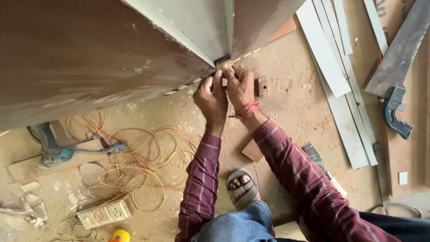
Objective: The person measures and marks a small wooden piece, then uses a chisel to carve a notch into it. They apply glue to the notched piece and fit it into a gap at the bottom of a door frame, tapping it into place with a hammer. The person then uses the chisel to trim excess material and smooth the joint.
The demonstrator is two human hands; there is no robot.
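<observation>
While both hands met at twelve o'clock, I judged a fitting step: my left hand (211,96) and right hand (239,85) pinched a small brass hinge (223,62) against the brown panel (89,58). Next called for steady alignment.

Panel (89,54) is showing matt brown laminate, dusty. Hinge (223,62) is looking like brass metal. Floor (291,107) is lying rough under sawdust. Saw (398,49) blade is looking dull steel, its handle dark plastic. Strips (331,67) are showing smooth pale laminate.
</observation>
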